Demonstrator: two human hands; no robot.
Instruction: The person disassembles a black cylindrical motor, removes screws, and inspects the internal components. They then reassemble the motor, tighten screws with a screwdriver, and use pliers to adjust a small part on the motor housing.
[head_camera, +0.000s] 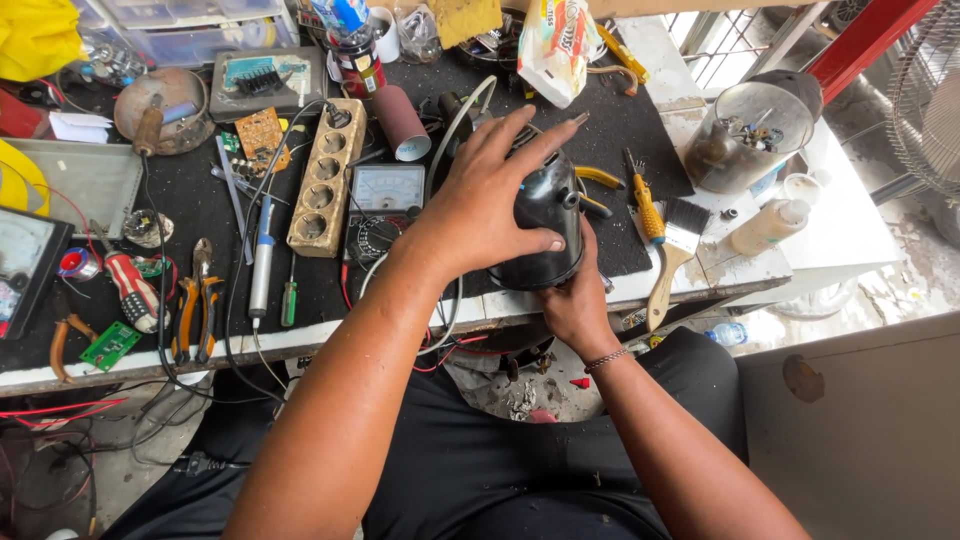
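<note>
At the desk (300, 335) edge, left hand (490, 205) spreads its fingers (540, 135) over a black motor housing (545, 235); right hand (575, 300) grips it from beneath, close to the analog multimeter (385, 205). Seemingly steadying it for inspection; turning it needs firm support.

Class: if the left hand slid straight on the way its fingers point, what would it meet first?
The left hand points up-right across the black motor housing; probably the yellow-handled pliers come first, though depth is unclear.

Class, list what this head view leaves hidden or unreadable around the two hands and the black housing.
- Top of the black housing: covered by the left hand.
- Right hand fingers: behind the housing.
- Contents of the metal pot: too small to tell.
- Panel meter: cut off by the left edge.
</note>
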